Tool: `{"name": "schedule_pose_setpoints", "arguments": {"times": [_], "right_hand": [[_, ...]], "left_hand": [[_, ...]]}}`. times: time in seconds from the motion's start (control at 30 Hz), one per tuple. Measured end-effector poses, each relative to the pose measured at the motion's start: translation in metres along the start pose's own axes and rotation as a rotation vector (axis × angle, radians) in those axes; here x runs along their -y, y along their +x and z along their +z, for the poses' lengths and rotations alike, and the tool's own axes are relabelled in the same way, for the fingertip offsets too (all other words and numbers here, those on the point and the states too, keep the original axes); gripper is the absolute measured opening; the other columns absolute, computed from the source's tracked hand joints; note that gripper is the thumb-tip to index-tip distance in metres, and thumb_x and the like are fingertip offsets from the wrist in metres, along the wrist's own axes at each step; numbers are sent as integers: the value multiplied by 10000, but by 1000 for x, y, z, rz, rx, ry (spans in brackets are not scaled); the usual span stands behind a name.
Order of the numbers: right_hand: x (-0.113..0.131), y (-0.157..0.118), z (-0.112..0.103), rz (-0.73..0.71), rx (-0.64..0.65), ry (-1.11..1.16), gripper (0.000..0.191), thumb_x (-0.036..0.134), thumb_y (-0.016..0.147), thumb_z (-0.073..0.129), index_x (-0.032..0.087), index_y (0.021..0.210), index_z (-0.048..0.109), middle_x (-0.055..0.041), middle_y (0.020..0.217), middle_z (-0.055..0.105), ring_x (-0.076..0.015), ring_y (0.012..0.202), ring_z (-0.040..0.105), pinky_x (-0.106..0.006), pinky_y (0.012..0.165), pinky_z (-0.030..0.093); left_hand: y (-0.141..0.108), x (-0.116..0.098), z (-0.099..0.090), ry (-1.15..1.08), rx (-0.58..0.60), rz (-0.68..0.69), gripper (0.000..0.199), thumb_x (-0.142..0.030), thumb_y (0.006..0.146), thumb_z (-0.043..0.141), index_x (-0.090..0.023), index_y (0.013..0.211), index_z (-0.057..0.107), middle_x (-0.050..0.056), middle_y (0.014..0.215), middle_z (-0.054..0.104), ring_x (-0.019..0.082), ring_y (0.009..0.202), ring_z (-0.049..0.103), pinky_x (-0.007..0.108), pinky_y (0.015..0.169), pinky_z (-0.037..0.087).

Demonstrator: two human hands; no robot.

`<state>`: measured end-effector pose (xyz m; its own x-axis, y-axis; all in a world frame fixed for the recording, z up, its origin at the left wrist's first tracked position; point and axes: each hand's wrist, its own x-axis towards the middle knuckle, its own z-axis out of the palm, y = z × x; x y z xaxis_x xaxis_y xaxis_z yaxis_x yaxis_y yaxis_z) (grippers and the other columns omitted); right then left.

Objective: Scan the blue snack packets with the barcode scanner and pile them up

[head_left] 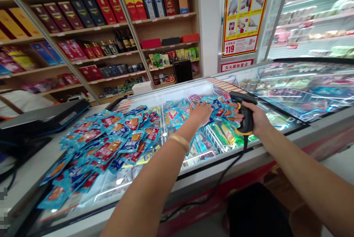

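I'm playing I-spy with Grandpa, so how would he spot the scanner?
Find the glass-topped freezer. Over it, the person's right hand grips the scanner. It's black with yellow trim and a trailing cord, unlike the flat blue packets beside it.

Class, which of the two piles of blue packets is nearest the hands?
The smaller pile, on the right, under the left hand and near the scanner; the larger pile lies farther left.

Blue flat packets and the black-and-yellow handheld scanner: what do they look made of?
Blue flat packets: probably glossy plastic film, given crinkles and bright highlights. Black-and-yellow handheld scanner: apparently hard, satin plastic, judging by its smooth moulded body.
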<state>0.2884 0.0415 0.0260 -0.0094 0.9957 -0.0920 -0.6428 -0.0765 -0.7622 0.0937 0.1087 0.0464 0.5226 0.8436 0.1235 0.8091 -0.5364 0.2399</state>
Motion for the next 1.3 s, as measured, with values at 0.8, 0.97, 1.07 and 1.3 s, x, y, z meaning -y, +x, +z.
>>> {"name": "schedule_pose_setpoints", "arguments": {"times": [0.8,0.97,1.07,1.3], "right_hand": [[-79,3,93,169,239,-25,174,311,735,662,162,763,577,3,647,530,-69,449,421,-194,402,395],[-89,-6,111,277,354,-74,163,311,750,647,162,747,580,-1,660,537,-66,446,406,-194,409,388],[-89,-12,113,302,403,-85,174,321,753,650,163,763,580,-4,671,537,-65,451,392,-191,412,379],[-89,-15,109,282,429,-93,192,337,768,637,164,824,577,1,707,522,-57,462,375,-188,432,368]], "left_hand": [[-114,94,-30,-884,-503,-492,201,-204,825,504,-163,993,606,76,896,691,203,837,670,342,780,519],[-117,99,-40,-1616,-495,-478,311,-204,871,433,-200,1149,572,63,929,696,187,822,687,389,778,572],[-119,97,-45,-1788,-389,-486,284,-283,883,508,-237,1160,548,62,1018,690,213,881,687,473,812,569],[-117,90,-28,-1313,-507,-504,298,-121,644,709,-178,916,602,8,797,667,166,729,644,381,762,568]]}}
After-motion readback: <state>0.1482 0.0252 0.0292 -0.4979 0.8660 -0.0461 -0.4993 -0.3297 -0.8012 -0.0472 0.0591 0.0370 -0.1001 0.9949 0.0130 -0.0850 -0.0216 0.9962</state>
